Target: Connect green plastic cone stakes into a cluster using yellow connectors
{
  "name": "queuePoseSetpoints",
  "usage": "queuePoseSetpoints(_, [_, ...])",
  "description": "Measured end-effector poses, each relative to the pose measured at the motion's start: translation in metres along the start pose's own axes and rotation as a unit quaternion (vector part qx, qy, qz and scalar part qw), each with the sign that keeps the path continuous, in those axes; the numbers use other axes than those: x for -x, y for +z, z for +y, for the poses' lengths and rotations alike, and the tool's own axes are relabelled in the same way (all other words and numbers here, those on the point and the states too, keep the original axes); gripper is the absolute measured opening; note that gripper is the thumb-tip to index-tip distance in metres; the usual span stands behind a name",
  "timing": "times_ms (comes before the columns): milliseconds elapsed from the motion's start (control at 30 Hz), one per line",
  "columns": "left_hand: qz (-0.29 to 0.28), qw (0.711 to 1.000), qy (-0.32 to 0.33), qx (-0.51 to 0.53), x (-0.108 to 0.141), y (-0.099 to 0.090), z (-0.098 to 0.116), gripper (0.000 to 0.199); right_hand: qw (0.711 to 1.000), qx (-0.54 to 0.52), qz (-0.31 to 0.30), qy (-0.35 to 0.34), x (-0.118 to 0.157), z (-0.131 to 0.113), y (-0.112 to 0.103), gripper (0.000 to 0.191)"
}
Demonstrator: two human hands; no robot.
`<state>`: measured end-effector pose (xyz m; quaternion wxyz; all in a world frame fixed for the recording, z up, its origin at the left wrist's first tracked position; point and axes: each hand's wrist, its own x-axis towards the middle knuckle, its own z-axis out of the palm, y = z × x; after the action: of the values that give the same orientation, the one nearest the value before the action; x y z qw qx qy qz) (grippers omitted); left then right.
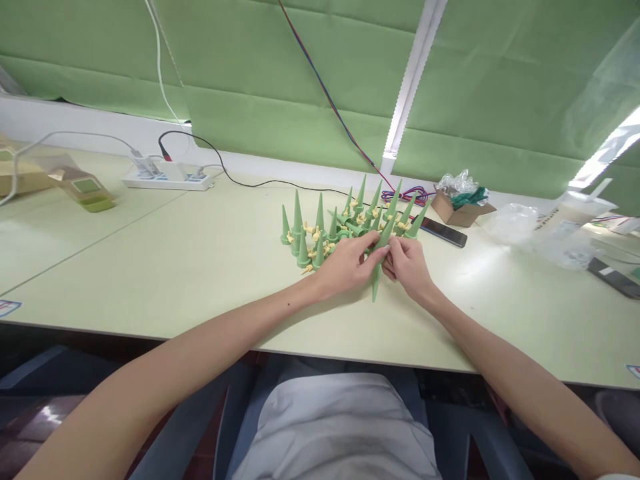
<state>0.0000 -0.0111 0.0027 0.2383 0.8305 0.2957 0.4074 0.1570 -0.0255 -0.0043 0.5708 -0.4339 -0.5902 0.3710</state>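
Several green cones with small yellow pieces at their bases stand in a cluster on the pale table; one tall green cone point(297, 217) is at its left side. My left hand point(353, 260) is closed, its thumb and fingers pinching a green cone point(384, 240) that points up and away. Close against it, my right hand point(404, 261) has its fingers pressed together at the same cone's right side; what they grip is too small to make out. Under my hands, another green cone point(376, 283) points toward the table's front edge.
Behind the cones lie a coiled red-blue cable point(413, 195) and a phone point(443, 232). A small cardboard box point(460, 212) and a drink cup point(567, 213) in plastic are at the right. A power strip point(167, 180) and another box point(83, 187) are at the left.
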Motion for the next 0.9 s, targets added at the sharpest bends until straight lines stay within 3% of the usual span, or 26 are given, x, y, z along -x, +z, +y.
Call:
queuePoseSetpoints(133, [-0.017, 0.996, -0.052, 0.075, 0.0, 0.0, 0.002, 0.034, 1.0, 0.015, 0.006, -0.002, 0.0, 0.001, -0.001, 0.059])
queuePoseSetpoints(267, [-0.047, 0.973, -0.116, 0.193, -0.002, -0.002, 0.003, 0.038, 0.999, 0.037, 0.007, -0.006, -0.002, 0.003, -0.003, 0.06])
queuePoseSetpoints(500, [-0.126, 0.902, -0.205, 0.357, -0.008, -0.006, 0.0, 0.044, 0.998, 0.061, -0.017, -0.012, -0.002, 0.003, -0.005, 0.061])
queuePoseSetpoints(767, [-0.186, 0.802, -0.294, 0.487, -0.014, -0.013, 0.001, 0.029, 0.99, 0.118, -0.013, -0.07, 0.004, -0.007, -0.005, 0.065])
queuePoseSetpoints(833, [-0.188, 0.802, -0.29, 0.488, -0.014, -0.013, 0.002, 0.031, 0.989, 0.126, -0.013, -0.079, 0.005, -0.007, -0.005, 0.064])
queuePoseSetpoints(900, [-0.176, 0.831, -0.258, 0.461, -0.012, -0.011, 0.003, 0.032, 0.989, 0.122, -0.016, -0.082, 0.005, -0.005, -0.005, 0.062])
